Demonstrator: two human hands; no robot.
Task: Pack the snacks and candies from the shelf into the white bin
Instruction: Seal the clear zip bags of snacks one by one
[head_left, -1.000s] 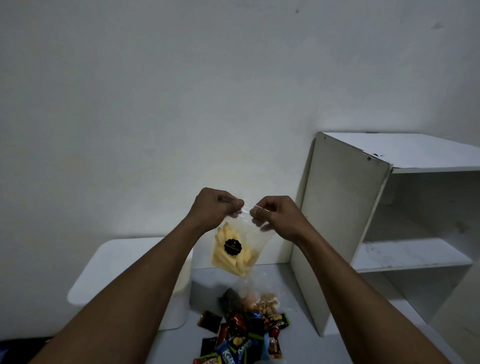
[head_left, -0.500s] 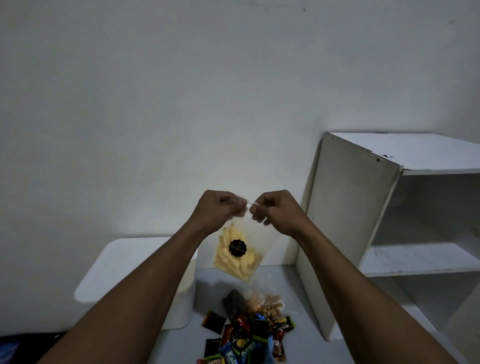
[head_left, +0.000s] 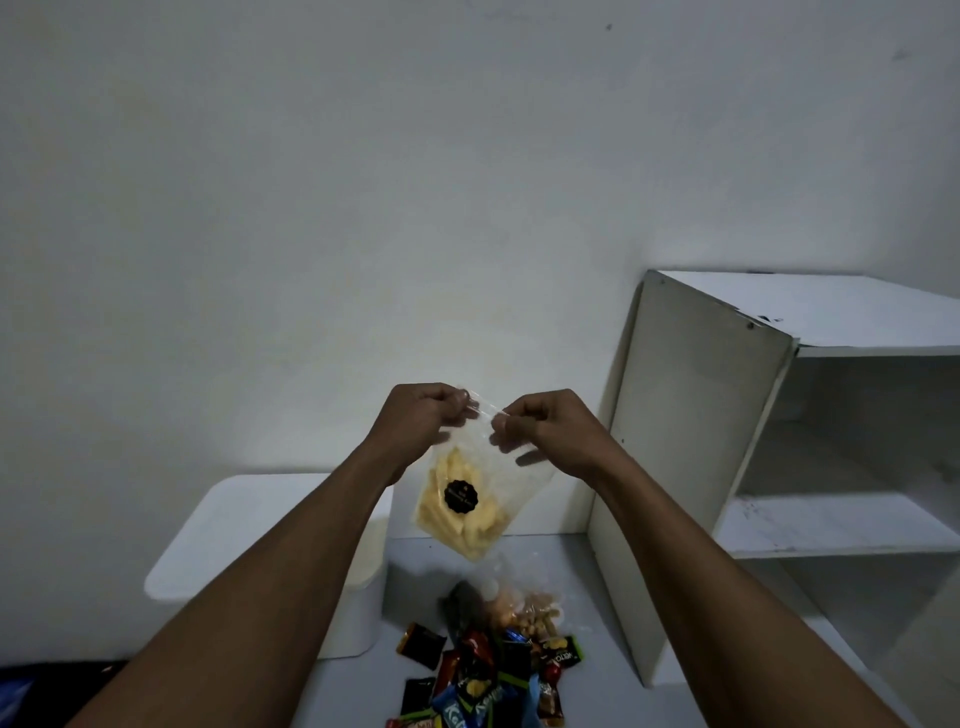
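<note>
The clear snack bag (head_left: 467, 501) of yellow sticks hangs just below the fingers (head_left: 459, 402) of the left hand (head_left: 415, 418) and right hand (head_left: 548, 428), which pinch its top edge; it looks light, floppy, slick and crushable, so it is best held by that top seal.

Clear glossy plastic pouch (head_left: 480, 483), matt white shelf (head_left: 691, 441), perhaps laminated board, shiny foil wrappers (head_left: 483, 675).

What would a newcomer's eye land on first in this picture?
First, the clear bag of yellow snacks with a round black label, held up mid-frame, its top edge pinched by the left hand and the right hand. Below it lies a pile of bright wrapped candies, with the white bin to its left and the white shelf standing at right.
</note>
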